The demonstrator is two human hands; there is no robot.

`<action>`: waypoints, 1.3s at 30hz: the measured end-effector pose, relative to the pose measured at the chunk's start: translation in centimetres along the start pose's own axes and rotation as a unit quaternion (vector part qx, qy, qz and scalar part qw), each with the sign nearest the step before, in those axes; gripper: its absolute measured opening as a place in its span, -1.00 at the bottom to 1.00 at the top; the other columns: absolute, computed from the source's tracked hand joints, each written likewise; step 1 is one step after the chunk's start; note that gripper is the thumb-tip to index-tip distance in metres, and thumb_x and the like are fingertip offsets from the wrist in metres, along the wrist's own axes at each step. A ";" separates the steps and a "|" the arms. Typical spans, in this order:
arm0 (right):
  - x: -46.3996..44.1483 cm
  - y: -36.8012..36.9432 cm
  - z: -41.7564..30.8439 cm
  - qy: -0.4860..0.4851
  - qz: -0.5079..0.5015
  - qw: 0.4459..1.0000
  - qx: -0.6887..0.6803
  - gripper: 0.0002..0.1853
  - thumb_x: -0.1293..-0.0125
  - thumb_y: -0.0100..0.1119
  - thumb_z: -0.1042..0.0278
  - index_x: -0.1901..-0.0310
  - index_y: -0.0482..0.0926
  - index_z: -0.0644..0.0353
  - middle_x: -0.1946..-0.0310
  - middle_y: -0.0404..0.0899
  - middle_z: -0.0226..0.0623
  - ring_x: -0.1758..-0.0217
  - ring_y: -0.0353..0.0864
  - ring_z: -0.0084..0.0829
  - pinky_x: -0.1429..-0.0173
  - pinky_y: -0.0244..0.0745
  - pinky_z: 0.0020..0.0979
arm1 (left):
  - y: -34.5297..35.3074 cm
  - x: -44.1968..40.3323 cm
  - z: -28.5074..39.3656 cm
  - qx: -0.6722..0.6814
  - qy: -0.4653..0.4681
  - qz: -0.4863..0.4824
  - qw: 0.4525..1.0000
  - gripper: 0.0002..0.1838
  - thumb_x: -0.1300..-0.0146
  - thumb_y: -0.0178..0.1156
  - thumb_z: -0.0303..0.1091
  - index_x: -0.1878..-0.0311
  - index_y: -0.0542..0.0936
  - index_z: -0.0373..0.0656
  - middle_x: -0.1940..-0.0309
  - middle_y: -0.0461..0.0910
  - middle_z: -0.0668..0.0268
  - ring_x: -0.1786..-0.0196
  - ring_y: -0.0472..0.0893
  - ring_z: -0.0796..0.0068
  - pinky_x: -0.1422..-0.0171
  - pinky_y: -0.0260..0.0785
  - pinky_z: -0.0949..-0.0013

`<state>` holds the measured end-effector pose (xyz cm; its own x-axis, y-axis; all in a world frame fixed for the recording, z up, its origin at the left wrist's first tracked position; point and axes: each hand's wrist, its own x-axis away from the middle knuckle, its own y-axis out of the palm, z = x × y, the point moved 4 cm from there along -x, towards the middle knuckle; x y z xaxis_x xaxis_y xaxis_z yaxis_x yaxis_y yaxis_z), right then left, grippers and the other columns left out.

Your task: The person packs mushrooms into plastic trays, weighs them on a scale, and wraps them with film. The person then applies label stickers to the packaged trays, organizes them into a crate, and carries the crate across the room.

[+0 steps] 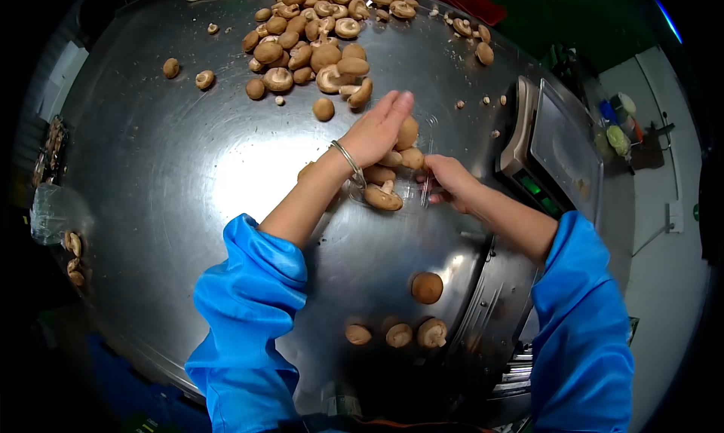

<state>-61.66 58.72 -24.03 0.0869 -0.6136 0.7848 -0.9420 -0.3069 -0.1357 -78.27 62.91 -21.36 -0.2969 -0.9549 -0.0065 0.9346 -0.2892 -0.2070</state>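
My left hand (377, 130) wears a silvery bracelet at the wrist. Its fingers are stretched out over the left side of a clear plastic tray (411, 194), next to the brown mushrooms in it. My right hand (451, 181) pinches the tray's right edge between thumb and fingers. Several mushrooms lie in the tray, one with its stem up (383, 198) at the near side. My left hand and forearm partly hide the tray and another mushroom behind them.
A large mushroom heap (302, 45) covers the far part of the metal table (151, 169). A scale (562, 143) stands at right. Several mushrooms, one cap-up (427, 287), lie near my body. A red crate (467, 0) is at the far edge, and a clear bag (53, 214) at left.
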 end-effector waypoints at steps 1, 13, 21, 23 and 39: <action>0.2 0.0 0.3 0.031 -0.005 0.999 -0.026 -0.75 -0.17 -0.05 0.44 0.09 0.41 0.22 0.35 0.47 -0.28 0.46 0.52 -0.49 0.50 0.55 -0.49 | 0.2 0.2 0.2 0.039 -0.032 -0.032 0.998 -0.15 -0.27 -0.37 0.31 -0.28 0.16 -0.36 -0.20 0.27 -0.10 -0.29 0.26 0.09 -0.34 0.06 0.29; 7.0 -4.5 -0.2 0.009 0.028 0.975 -0.220 -0.54 -0.13 -0.07 0.69 -0.11 0.23 0.30 0.25 0.49 -0.08 0.35 0.61 -0.36 0.17 0.67 -0.31 | -3.3 1.8 9.5 0.200 0.100 0.207 0.952 -0.49 -0.39 -0.22 0.01 0.09 0.56 -0.25 0.17 0.60 0.19 0.08 0.57 0.37 -0.10 0.34 0.39; 11.9 -17.2 -0.4 -0.111 0.113 0.898 -0.411 -0.61 -0.12 -0.03 0.68 -0.03 0.25 0.37 0.30 0.45 -0.10 0.30 0.61 -0.30 0.20 0.68 -0.31 | -3.0 5.5 -2.2 -0.593 -0.065 0.033 0.802 -0.28 -0.11 0.17 0.03 -0.31 0.18 0.04 -0.26 0.20 0.04 -0.34 0.12 0.05 -0.30 0.03 -0.04; 12.8 -20.7 0.1 -0.126 0.218 0.869 -0.427 -0.71 -0.14 -0.04 0.66 0.06 0.31 0.39 0.32 0.44 -0.08 0.31 0.60 -0.28 0.20 0.68 -0.31 | -1.7 7.7 -3.1 -0.530 -0.170 -0.084 0.826 -0.23 -0.08 0.20 -0.03 -0.34 0.11 0.07 -0.30 0.13 0.04 -0.34 0.07 -0.07 -0.29 -0.02 -0.10; 14.4 -31.0 -2.1 -0.226 0.411 0.753 0.461 -0.76 -0.11 0.07 0.20 0.27 0.56 0.16 0.37 0.58 -0.24 0.25 0.55 -0.19 0.11 0.45 -0.34 | 3.8 -5.2 -1.2 -0.385 0.110 0.093 0.911 -0.44 -0.07 0.19 -0.27 -0.18 0.32 -0.08 -0.21 0.28 0.10 -0.26 0.27 0.12 -0.29 0.04 -0.02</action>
<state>-31.87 60.95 -7.25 -0.1058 -0.9930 -0.0520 -0.1302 0.0657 -0.9893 -73.44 66.88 -23.25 -0.2584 -0.9211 -0.2911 0.5836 0.0914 -0.8069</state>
